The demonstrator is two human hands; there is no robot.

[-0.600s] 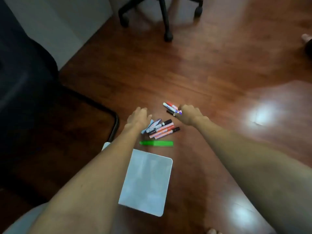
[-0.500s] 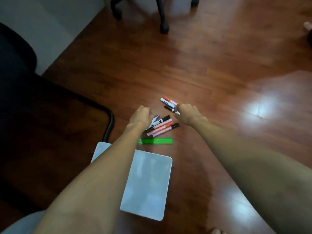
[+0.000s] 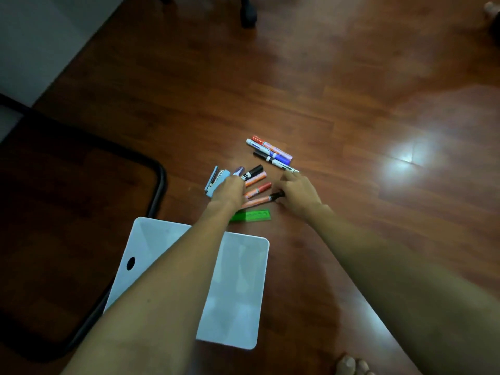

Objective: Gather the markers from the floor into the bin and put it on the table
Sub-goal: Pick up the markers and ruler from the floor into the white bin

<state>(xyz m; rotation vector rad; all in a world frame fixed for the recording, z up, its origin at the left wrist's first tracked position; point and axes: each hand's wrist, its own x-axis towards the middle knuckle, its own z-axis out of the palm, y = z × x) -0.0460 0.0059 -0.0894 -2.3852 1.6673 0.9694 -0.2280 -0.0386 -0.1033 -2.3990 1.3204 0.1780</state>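
Several markers (image 3: 257, 182) with orange bodies and black or red caps lie in a fan on the wooden floor. My left hand (image 3: 227, 189) covers their near ends, fingers curled down onto them. My right hand (image 3: 297, 193) pinches the black cap of the lowest marker (image 3: 276, 196). Three more markers (image 3: 270, 151), red, blue and black, lie just beyond, untouched. The white bin (image 3: 238, 293) stands open on the floor under my left forearm, with nothing visible inside it.
A green ruler (image 3: 251, 215) lies between the markers and the bin. A blue stapler (image 3: 213, 181) sits left of my left hand. A black chair frame (image 3: 159, 185) curves at the left. An office chair's caster (image 3: 248, 18) is at the top.
My right hand has come back from the far markers to the black cap of the nearest marker. My left hand has closed down over the near group. The view has tilted down.
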